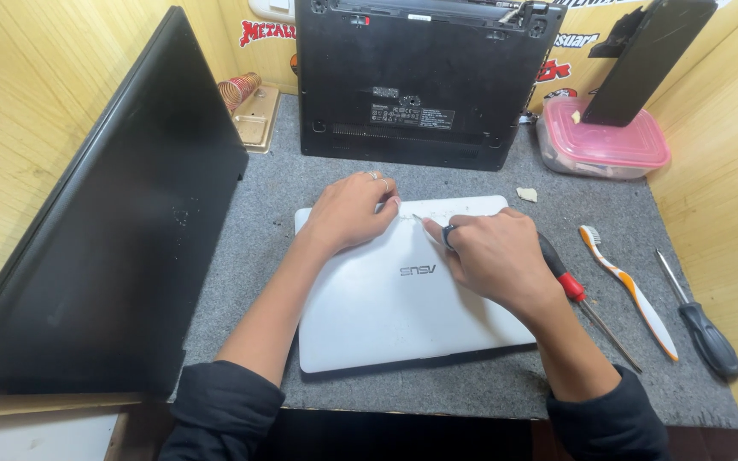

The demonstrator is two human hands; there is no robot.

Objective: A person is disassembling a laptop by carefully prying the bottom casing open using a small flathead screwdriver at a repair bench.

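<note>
My left hand point(348, 209) lies flat, unclenched, on the closed white plastic laptop point(403, 290) mid-counter; my right hand point(493, 256) is clenched around a thin metal blade point(420, 221) at the lid's far edge (prying, I judge). Next needs steady leverage. Grey felt counter point(258, 213), wooden walls point(719, 154).

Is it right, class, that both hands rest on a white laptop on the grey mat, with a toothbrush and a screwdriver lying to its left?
Not quite. The head view shows the toothbrush and screwdriver lying to the right of the white laptop, not its left. The rest holds: the left hand and right hand both rest on the laptop, on the grey mat.
</note>
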